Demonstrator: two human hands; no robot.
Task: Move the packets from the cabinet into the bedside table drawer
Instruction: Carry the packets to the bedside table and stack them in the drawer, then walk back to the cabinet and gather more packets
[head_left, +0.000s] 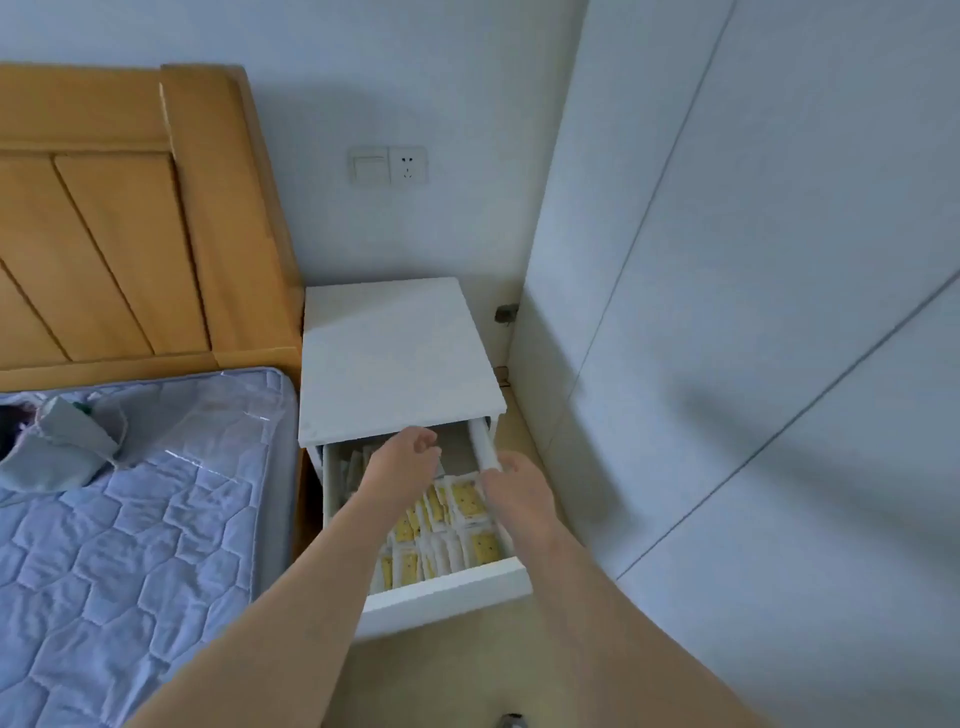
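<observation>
Both arms reach into the open drawer (447, 587) of the white bedside table (395, 353), which stands between the bed and the tall white cabinet (753, 312). The left hand (405, 457) hovers over the back of the drawer with fingers curled loosely; whether it holds a packet I cannot tell, since the palm faces away. The right hand (519, 491) sits at the drawer's right wall, fingers bent near the white rail, and nothing shows in its grasp, though the fingertips are partly hidden. The packets (457, 514), white with yellow faces, already lie in overlapping rows across the drawer floor, thickest toward the front and right corner; paler ones sit along the left wall. This looks like the placing step, with a good share of the load delivered. The next move probably calls for withdrawing both hands clear of the drawer walls and turning to the cabinet on the right, whose doors appear shut here, for any more packets. The bedside table's top is bare; a quilted mattress (130, 519), a wooden headboard (104, 208) and a wall socket (388, 164) fill the rest of the room.
</observation>
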